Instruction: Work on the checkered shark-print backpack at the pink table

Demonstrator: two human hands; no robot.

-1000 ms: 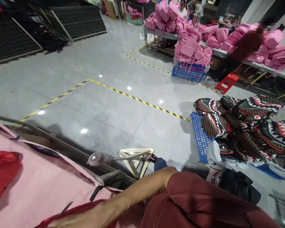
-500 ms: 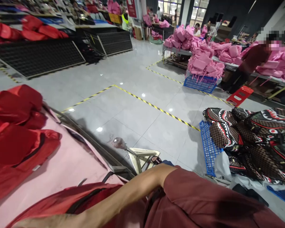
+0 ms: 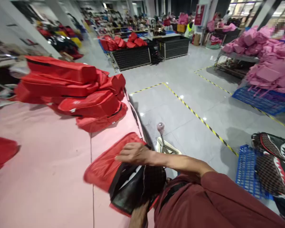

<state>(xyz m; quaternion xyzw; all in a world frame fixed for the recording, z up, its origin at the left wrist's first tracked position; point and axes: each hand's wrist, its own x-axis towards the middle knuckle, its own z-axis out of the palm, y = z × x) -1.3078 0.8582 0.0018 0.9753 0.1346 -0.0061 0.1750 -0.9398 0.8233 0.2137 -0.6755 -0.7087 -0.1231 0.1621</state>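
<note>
Right hand (image 3: 133,153) — atop red bag's (image 3: 104,167) edge

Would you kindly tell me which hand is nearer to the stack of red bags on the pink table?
Right. The right hand rests on the open red bag, just below the stack; the left hand is lower, under that bag.

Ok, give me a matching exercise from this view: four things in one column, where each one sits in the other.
Things:
1. stack of red bags
2. pile of pink bags
3. shark-print backpack
4. open red bag

Places:
A. under the right hand
B. far end of the pink table
C. lower right, beside a blue crate
D. far right, above a blue crate

Pairs: 1-B, 2-D, 3-C, 4-A
</note>
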